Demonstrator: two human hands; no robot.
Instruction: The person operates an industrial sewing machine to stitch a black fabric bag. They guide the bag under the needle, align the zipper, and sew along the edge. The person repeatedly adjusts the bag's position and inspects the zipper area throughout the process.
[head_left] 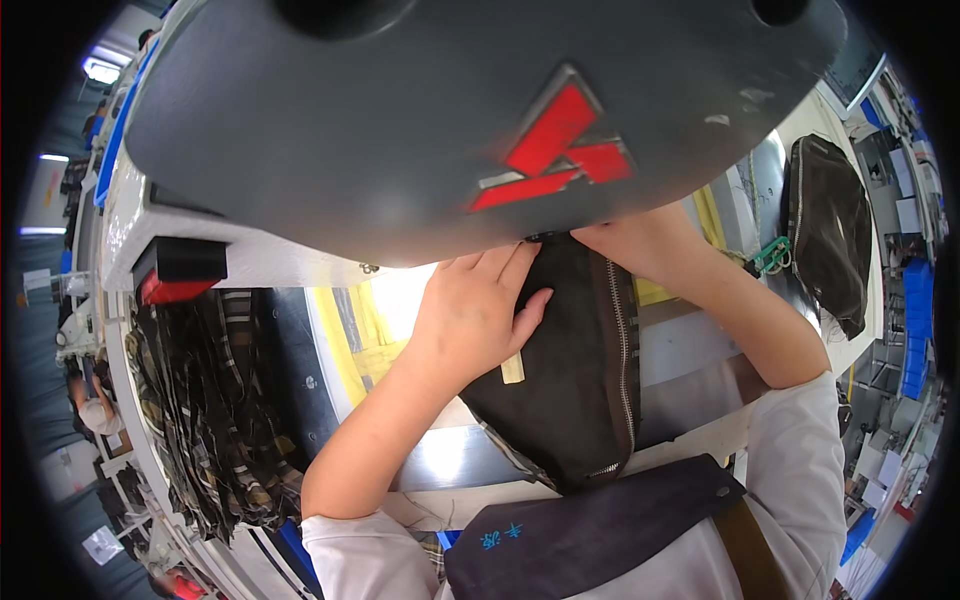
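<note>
A dark brown panel [575, 370] with a metal zipper [622, 350] along its right edge lies across the work surface. Its far end goes out of sight beneath a large grey sewing machine head [400, 150]. My left hand [475, 310] rests on the panel's left side, fingers stretched forward and thumb spread, near the machine's lower edge. At the panel's far right side is my right hand [645, 245]; the machine head hides most of its fingers. A short strip of yellow tape [513, 368] shows below my left thumb.
Plaid and dark fabric pieces [215, 400] hang in a heap at left, below a black and red box [180, 270]. At right lie green-handled snips [772, 256] and another dark zippered piece [830, 235]. Yellow tape [345, 340] marks the work surface. My dark apron [590, 520] borders the near edge.
</note>
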